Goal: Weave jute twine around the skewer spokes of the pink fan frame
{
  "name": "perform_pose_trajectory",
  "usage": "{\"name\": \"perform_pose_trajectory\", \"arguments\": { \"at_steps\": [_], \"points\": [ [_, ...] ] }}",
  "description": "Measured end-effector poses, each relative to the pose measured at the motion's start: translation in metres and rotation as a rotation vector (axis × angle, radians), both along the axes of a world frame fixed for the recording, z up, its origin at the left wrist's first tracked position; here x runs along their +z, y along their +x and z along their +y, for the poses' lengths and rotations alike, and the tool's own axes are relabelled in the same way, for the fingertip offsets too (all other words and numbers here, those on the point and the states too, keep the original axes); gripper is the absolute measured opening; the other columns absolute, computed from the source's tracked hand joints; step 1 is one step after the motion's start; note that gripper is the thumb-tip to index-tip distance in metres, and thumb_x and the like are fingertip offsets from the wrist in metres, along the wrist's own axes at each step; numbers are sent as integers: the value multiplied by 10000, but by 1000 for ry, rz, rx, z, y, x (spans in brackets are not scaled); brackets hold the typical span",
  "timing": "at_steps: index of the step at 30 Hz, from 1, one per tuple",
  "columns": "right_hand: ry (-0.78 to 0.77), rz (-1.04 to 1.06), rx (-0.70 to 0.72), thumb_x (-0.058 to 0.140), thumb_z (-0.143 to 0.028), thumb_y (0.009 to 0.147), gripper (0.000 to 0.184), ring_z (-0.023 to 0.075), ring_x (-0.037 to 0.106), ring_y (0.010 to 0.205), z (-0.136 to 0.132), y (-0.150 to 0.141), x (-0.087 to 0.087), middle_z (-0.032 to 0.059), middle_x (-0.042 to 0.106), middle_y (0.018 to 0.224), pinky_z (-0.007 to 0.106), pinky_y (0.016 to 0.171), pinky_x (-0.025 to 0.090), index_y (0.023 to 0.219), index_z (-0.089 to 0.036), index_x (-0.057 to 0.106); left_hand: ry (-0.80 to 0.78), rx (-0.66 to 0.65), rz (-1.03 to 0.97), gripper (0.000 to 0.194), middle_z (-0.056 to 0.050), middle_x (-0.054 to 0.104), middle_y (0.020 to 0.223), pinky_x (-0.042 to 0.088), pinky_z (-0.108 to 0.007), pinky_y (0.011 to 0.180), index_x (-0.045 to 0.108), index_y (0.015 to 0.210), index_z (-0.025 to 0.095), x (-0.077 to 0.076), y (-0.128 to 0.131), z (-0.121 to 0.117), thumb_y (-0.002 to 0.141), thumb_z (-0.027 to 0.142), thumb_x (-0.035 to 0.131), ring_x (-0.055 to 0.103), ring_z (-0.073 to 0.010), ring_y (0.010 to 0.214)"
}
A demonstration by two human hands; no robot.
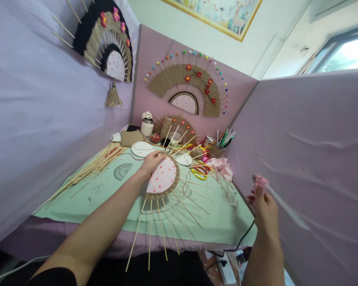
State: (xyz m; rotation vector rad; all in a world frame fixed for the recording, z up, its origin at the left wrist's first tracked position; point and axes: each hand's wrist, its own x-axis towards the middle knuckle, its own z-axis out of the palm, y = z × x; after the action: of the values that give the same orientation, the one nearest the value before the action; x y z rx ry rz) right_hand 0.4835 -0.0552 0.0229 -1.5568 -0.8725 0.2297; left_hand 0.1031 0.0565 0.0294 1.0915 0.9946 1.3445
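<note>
My left hand grips the straight edge of a half-round fan. Pink dotted fabric covers its centre, brown twine edges the curve, and thin wooden sticks radiate outward, several past the table's front edge. To the right, my right hand is closed round a pink hot glue gun, held in the air away from the fan. A long whitish glue stick juts from the gun's rear. Its black cord hangs down past the table edge. My fingers hide much of the gun.
Loose wooden sticks lie on the table's left. Behind the fan are yellow scissors, a white disc, a twine cone, a white flask and a tool pot. Finished fans hang on the partitions. A power strip lies below.
</note>
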Motion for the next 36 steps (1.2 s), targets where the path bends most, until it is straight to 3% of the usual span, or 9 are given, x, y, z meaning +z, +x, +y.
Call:
{"name": "perform_pose_trajectory", "arguments": {
  "at_steps": [2,4,7,11,18,36],
  "points": [
    [99,291,111,609,-636,699,530,116,554,556,-4,-19,20,71,655,861,257,503,451,933,-162,641,10,-5,19,238,22,616,605,387,-222,486,644,804,155,1,3,-3,619,301,674,533,-116,499],
    [136,424,293,631,-643,686,526,105,542,539,-7,-45,41,61,661,835,228,442,422,933,-179,638,19,-5,51,258,17,627,629,390,-222,491,651,837,150,0,6,-6,627,299,664,538,-118,511],
    [100,446,570,631,-639,707,500,97,492,474,-6,-91,63,23,620,659,208,383,356,916,-185,648,40,-14,132,291,1,650,683,387,-226,489,661,890,148,-5,11,-8,649,309,644,554,-130,535],
    [18,366,794,573,-613,781,443,104,437,414,6,-146,68,-15,534,501,232,395,333,874,-189,661,135,-15,254,327,-31,687,777,414,-238,536,681,949,148,-19,14,-5,691,335,607,603,-163,632],
    [-27,151,729,557,-548,813,312,136,456,429,32,-185,51,-34,523,474,265,440,358,775,-241,596,207,36,372,329,-44,702,863,446,-255,645,688,965,136,-22,15,-4,713,304,561,618,-187,756],
    [-30,-13,695,471,-502,877,343,101,445,388,39,-194,39,-43,503,445,219,392,330,736,-203,564,208,53,468,318,-51,702,877,449,-251,641,677,941,131,-13,17,-10,711,296,531,612,-189,780]
  ]
}}
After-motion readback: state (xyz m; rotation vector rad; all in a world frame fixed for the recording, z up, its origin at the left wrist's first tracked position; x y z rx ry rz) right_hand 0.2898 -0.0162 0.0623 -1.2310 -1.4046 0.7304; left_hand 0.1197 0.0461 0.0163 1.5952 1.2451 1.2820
